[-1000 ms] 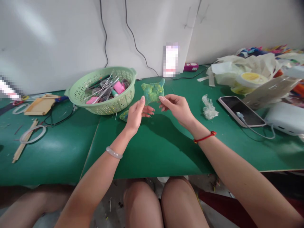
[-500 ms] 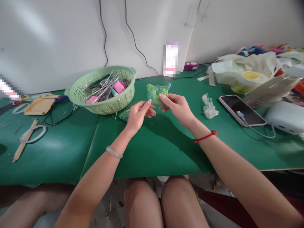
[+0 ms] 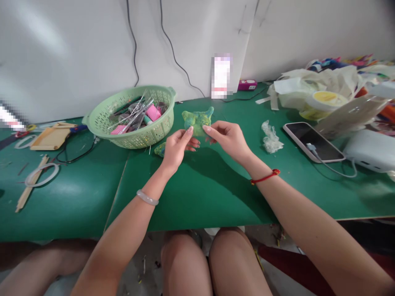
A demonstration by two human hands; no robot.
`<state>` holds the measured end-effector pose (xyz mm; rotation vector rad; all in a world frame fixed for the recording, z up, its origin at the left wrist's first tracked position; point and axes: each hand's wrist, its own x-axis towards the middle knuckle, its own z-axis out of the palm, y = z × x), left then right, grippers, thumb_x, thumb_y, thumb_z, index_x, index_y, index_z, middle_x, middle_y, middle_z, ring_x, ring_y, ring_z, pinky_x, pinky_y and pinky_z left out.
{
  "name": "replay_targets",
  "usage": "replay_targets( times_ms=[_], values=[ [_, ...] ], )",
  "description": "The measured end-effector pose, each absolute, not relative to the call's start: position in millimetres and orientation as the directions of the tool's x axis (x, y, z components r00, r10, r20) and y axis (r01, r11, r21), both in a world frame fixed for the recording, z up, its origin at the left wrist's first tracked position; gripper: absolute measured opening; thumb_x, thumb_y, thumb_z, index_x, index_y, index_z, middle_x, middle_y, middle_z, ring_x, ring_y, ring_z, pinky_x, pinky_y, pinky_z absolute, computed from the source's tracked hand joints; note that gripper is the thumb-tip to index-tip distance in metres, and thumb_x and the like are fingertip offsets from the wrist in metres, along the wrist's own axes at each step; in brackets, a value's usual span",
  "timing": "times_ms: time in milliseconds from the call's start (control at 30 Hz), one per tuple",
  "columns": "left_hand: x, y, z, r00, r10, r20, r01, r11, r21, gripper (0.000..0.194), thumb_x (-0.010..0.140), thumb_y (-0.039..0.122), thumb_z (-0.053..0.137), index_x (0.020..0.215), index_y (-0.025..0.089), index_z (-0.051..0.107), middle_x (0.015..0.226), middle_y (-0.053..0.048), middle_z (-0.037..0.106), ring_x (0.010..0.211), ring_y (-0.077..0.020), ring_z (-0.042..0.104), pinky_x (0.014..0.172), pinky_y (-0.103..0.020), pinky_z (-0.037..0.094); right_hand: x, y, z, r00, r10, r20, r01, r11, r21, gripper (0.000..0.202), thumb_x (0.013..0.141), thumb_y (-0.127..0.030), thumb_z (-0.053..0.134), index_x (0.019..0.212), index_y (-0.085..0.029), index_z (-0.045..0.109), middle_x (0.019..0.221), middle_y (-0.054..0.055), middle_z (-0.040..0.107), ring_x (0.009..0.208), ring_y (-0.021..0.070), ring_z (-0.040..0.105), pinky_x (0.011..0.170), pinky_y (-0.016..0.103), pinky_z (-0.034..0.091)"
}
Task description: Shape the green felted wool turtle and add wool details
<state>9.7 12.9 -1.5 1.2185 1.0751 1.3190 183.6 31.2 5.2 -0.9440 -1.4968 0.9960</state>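
Note:
A green, yellow and blue mottled piece point(image 3: 198, 120) with two pointed corners is held up above the green table point(image 3: 191, 193). My left hand point(image 3: 177, 150) pinches its lower left side between thumb and fingers. On the lower right side, my right hand point(image 3: 230, 139) grips it with the thumb on the near face. The fingertips behind the piece are partly hidden. A second mottled piece point(image 3: 159, 149) lies on the table behind my left hand, which partly covers it.
Left of centre stands a green basket point(image 3: 138, 133) of metal tools and pink items. To the right lie crumpled clear plastic point(image 3: 271, 138), a phone point(image 3: 313, 142) with a cable, and a white device point(image 3: 372, 150). A white ring point(image 3: 42, 181) and a wooden strip lie at left.
The held mottled piece has moved a little left, now nearer my left hand and pinched by it. Both hands have shifted slightly left.

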Motion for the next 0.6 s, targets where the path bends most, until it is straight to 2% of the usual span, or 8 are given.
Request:
replay_targets(
  times_ms=[167, 333, 500, 600],
  values=[
    [9.5, 13.5, -2.6, 0.025, 0.994, 0.104, -0.092, -0.101, 0.991, 0.045, 0.088, 0.059, 0.078, 0.076, 0.018, 0.062, 0.070, -0.003, 0.073, 0.064, -0.0118, 0.071, 0.059, -0.021, 0.055, 184.0, 34.9, 0.8, -0.122, 0.933, 0.338, 0.029, 0.344, -0.939, 0.063, 0.063, -0.080, 0.084, 0.063, -0.020, 0.065, 0.059, 0.001, 0.064, 0.055, 0.0126, 0.057, 0.055, 0.028, 0.046],
    [7.5, 14.9, -5.5, 0.038, 0.990, 0.133, -0.099, -0.129, 0.987, 0.048, 0.084, 0.062, 0.079, 0.077, 0.018, 0.062, 0.072, -0.003, 0.074, 0.066, -0.0117, 0.071, 0.059, -0.021, 0.056, 183.3, 33.6, 3.4, -0.099, 0.942, 0.321, -0.038, 0.319, -0.947, 0.062, 0.068, -0.081, 0.080, 0.070, -0.020, 0.068, 0.060, -0.002, 0.056, 0.058, 0.0114, 0.052, 0.057, 0.028, 0.044],
    [7.4, 15.1, -9.6, 0.172, 0.976, 0.131, -0.089, -0.117, 0.989, 0.054, 0.075, 0.068, 0.083, 0.081, 0.018, 0.065, 0.074, -0.003, 0.074, 0.069, -0.0128, 0.073, 0.060, -0.022, 0.056, 183.7, 31.0, 5.5, -0.078, 0.946, 0.315, -0.117, 0.305, -0.945, 0.065, 0.062, -0.072, 0.090, 0.057, -0.021, 0.050, 0.058, -0.007, 0.037, 0.056, 0.0081, 0.030, 0.052, 0.028, 0.025],
    [8.1, 14.0, -8.0, 0.163, 0.979, 0.123, -0.082, -0.111, 0.990, 0.054, 0.072, 0.067, 0.086, 0.085, 0.018, 0.067, 0.077, -0.001, 0.072, 0.071, -0.0131, 0.073, 0.060, -0.022, 0.057, 183.4, 30.9, 3.5, -0.084, 0.946, 0.312, -0.125, 0.301, -0.945, 0.067, 0.061, -0.072, 0.091, 0.054, -0.021, 0.048, 0.057, -0.007, 0.034, 0.058, 0.0088, 0.026, 0.055, 0.030, 0.021]
  ],
)
